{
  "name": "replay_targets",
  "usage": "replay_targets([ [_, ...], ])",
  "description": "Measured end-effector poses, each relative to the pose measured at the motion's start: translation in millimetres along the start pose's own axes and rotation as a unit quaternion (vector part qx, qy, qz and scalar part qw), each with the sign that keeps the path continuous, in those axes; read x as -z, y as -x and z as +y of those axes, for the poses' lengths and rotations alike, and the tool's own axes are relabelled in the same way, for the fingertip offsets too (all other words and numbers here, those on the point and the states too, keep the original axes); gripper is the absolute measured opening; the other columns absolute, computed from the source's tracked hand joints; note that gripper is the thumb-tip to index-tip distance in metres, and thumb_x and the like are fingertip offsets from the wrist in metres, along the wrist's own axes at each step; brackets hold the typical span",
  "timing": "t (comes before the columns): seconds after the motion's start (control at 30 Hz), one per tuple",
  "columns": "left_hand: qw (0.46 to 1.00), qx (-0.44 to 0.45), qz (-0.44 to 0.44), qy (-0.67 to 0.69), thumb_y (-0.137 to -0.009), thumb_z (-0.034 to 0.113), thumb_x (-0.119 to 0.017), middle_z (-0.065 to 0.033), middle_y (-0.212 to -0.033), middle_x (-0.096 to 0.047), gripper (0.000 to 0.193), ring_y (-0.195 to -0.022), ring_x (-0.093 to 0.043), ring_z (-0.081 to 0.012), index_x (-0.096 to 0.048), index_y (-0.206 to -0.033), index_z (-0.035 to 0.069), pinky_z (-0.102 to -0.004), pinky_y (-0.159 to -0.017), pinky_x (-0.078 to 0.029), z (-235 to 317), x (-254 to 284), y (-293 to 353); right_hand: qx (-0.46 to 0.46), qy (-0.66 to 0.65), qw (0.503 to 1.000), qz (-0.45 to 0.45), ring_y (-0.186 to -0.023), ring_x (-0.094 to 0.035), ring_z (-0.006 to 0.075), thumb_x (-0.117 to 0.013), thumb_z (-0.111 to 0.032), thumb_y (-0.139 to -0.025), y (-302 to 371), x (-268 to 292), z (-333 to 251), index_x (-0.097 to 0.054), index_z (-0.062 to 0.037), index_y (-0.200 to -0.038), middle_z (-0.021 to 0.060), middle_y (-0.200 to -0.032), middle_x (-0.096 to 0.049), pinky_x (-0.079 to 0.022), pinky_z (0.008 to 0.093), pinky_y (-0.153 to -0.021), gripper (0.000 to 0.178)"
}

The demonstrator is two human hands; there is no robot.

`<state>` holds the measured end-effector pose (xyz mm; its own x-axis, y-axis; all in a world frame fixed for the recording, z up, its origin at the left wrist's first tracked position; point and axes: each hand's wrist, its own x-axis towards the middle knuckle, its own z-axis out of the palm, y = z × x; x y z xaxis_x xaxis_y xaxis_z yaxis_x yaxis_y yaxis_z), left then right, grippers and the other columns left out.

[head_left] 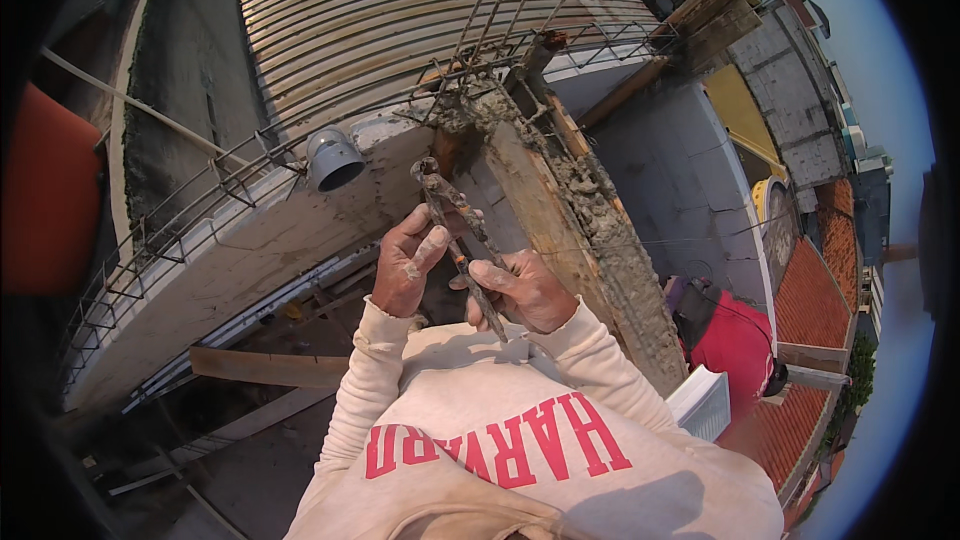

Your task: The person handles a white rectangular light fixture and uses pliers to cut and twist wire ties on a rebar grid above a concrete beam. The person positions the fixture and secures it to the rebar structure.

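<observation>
In front of my chest I hold a pair of dirty, cement-crusted pincers, with the head pointing away from me and the two long handles spread apart. Traces of orange show on the handles. My left hand is closed about the handles, its thumb and forefinger pinching near the middle. Lower down, my right hand is closed on the pincers too, the thumb laid near one handle. Some of the fingers of both hands are hidden behind the tool. Pale cement dust coats my fingers.
A rough concrete beam with timber formwork runs beside my right hand. Steel bars rise at its far end. A grey pipe sticks out of the wall at left. Corrugated roofing lies beyond. A person in red is at right.
</observation>
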<state>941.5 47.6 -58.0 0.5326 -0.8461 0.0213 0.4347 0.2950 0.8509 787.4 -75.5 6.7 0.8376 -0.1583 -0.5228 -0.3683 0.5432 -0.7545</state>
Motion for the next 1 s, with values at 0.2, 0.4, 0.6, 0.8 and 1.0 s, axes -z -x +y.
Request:
replay_targets([
  [0.2,0.996,0.060,0.054,-0.036,-0.103,0.023,-0.067,-0.0063,-0.098,-0.073,0.028,-0.089,-0.068,-0.0118,-0.068,-0.115,-0.002,-0.0268,-0.079,-0.056,-12,-38,5,0.065,-0.039,0.997,0.015,-0.049,-0.052,0.0047,-0.062,-0.033,-0.105,8,22,20,-0.073,0.0019,-0.105,0.0114,-0.076,-0.073,-0.040,0.0203,-0.046,0.037],
  [0.4,0.990,-0.006,0.113,-0.082,-0.103,0.021,-0.068,0.0042,-0.077,-0.061,0.021,-0.071,-0.054,-0.0037,-0.065,-0.089,0.005,-0.0208,-0.065,-0.045,-16,-54,-3,0.097,-0.166,0.981,0.005,-0.042,-0.051,0.0071,-0.059,-0.027,-0.106,27,23,16,-0.065,0.0048,-0.124,0.0163,-0.077,-0.073,-0.040,0.0203,-0.041,0.037],
  [0.6,0.930,-0.144,0.133,-0.310,-0.100,0.016,-0.071,0.0058,-0.072,-0.056,0.023,-0.067,-0.046,-0.0022,-0.065,-0.083,0.003,-0.0205,-0.061,-0.038,13,-46,-39,0.067,-0.046,0.997,0.003,-0.077,-0.075,0.0253,-0.055,-0.021,-0.106,37,50,20,-0.027,-0.0011,-0.160,0.0270,-0.112,-0.066,-0.063,0.0309,-0.068,0.064],
  [0.8,0.910,-0.168,0.233,-0.299,-0.100,0.016,-0.072,0.0063,-0.075,-0.060,0.021,-0.068,-0.047,-0.0012,-0.067,-0.082,0.005,-0.0197,-0.063,-0.036,28,1,-71,0.082,-0.108,0.988,0.079,-0.075,-0.074,0.0217,-0.056,-0.025,-0.106,47,43,42,-0.031,-0.0025,-0.158,0.0226,-0.103,-0.067,-0.061,0.0302,-0.066,0.062],
  [1.0,0.920,-0.098,0.224,-0.308,-0.100,0.021,-0.073,0.0066,-0.071,-0.058,0.028,-0.066,-0.043,-0.0019,-0.067,-0.078,0.003,-0.0209,-0.060,-0.033,0,7,-42,0.093,0.138,0.907,0.386,-0.077,-0.072,0.0212,-0.059,-0.031,-0.102,52,77,27,-0.063,-0.0007,-0.129,0.0122,-0.082,-0.071,-0.055,0.0332,-0.064,0.041],
])
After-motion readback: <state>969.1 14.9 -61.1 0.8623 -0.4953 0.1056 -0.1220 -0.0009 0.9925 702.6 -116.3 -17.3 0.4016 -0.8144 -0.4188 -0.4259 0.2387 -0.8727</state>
